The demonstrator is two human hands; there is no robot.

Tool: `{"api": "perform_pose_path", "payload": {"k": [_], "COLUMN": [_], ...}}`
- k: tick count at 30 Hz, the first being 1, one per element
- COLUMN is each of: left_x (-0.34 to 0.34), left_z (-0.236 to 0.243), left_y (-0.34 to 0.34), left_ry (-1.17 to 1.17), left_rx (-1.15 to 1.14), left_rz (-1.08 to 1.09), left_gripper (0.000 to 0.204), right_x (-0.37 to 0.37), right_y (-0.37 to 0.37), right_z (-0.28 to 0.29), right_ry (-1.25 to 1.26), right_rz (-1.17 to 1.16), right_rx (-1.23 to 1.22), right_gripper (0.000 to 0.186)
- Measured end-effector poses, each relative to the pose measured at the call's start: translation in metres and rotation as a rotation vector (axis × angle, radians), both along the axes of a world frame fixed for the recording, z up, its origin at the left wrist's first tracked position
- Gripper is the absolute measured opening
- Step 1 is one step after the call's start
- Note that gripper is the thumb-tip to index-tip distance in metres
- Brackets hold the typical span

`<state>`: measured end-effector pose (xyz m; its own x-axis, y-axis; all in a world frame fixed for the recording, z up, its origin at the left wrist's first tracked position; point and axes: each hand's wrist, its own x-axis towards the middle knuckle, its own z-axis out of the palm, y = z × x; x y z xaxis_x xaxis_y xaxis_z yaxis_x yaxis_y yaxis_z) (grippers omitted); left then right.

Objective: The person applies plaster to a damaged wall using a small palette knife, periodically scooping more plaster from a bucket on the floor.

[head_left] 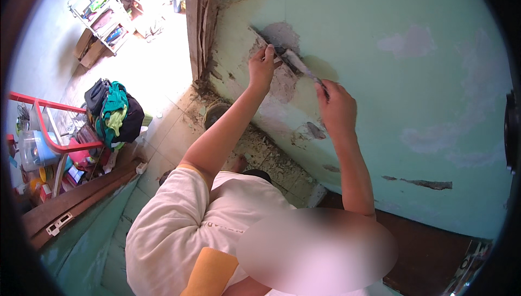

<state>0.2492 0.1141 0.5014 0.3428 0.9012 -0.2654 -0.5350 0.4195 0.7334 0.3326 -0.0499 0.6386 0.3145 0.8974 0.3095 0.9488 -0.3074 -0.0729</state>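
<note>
Green wall (358, 2) under repair, apparently at the filler-loading step; left hand (261, 70) curled round a thin plate (258, 36) overlapping the grey patch (283, 33); right hand (337, 112), lower right of that patch, wrapped round a scraper (302, 67) angled toward the plate; next move likely calls for a flat stroke

Both hands (337, 110) raised to a patchy green wall (412, 89), right gripping a slim-handled tool (302, 67)

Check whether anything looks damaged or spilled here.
Yes: the green wall has a long dark gouge at lower right, breaking its painted surface, and loose debris litters the tiled floor along the wall's base.
</note>
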Motion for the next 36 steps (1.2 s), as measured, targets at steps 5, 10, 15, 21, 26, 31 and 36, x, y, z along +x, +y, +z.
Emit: {"api": "perform_pose_path", "payload": {"k": [5,10,15,21,26,31,36], "left_x": [0.005,-0.003,-0.002,-0.004,0.001,-0.002,0.0], "left_z": [-0.002,0.005,0.009,0.004,0.002,0.0,-0.003], "left_y": [-0.001,0.002,-0.001,0.001,0.002,0.002,0.002], "left_ry": [-0.006,0.023,-0.006,-0.041,-0.075,-0.076,-0.115], "left_rx": [0.03,0.023,0.013,0.023,0.012,0.005,0.005], "left_rz": [0.019,-0.03,-0.028,0.022,0.018,0.025,0.029], "left_gripper": [0.051,0.053,0.056,0.063,0.063,0.06,0.058], "right_x": [0.014,0.003,0.006,0.005,0.006,0.01,0.005], "right_y": [0.021,0.007,0.022,0.016,0.023,0.025,0.016], "right_z": [-0.015,0.017,-0.009,0.015,-0.005,-0.002,0.0], "right_ry": [-0.072,0.012,-0.001,0.029,0.031,-0.031,-0.012], "right_rz": [-0.006,-0.036,0.001,-0.068,0.019,-0.033,0.015], "right_rx": [-0.026,0.04,-0.049,-0.009,0.018,0.005,0.017], "right_gripper": [0.028,0.03,0.029,0.03,0.028,0.027,0.027]}}
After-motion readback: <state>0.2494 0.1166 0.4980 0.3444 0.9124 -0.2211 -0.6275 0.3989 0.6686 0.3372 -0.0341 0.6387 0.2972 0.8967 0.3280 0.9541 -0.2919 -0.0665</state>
